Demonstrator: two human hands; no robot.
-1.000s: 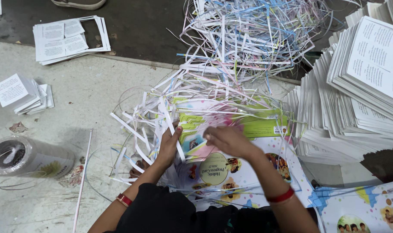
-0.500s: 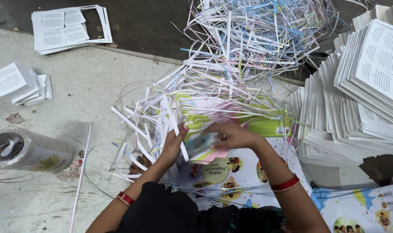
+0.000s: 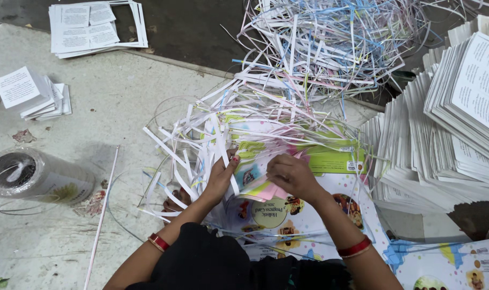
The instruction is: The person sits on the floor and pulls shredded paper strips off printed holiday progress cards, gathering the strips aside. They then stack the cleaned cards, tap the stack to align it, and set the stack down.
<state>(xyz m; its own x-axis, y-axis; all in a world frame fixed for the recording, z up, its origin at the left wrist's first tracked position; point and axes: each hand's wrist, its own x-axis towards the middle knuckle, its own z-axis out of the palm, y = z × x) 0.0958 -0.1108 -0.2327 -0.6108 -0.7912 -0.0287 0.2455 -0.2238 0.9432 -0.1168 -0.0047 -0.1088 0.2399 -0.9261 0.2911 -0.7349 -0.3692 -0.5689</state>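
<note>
Nearest, two forearms reach out over a dark cloth, each wrist wearing a red bangle. Both hands meet on a small booklet (image 3: 258, 180) with pink, yellow and green pages. The right hand (image 3: 292, 174) has its fingers curled together and clamped on the booklet's top edge; the left hand (image 3: 222, 176) holds its left side, thumb and fingers pinched on it among loose strips. The booklet tilts, its long axis running from the lower right, under the right fingers, up toward the left fingertips.

Just under the fingers lies a stack of colourful printed sheets (image 3: 287, 215), white with round cartoon pictures and a yellow-green disc. Beyond the right fingers a green band (image 3: 330, 160) of a sheet runs sideways with a small white label at its right end.

Around and beyond the left fingers spreads a tangle of white paper strips (image 3: 191, 145). Farther ahead of both hands lies a larger heap of thin white, blue and pink trimmings (image 3: 330, 43) on dark floor.

Right of the right fingers rise fanned stacks of white printed pages (image 3: 448, 139). Well left of the left fingers a clear roll of plastic (image 3: 35, 180) lies on its side on the pale floor (image 3: 110, 102); farther off sit a small pile of white leaflets (image 3: 32, 94) and a flat pile of printed sheets (image 3: 96, 27).
</note>
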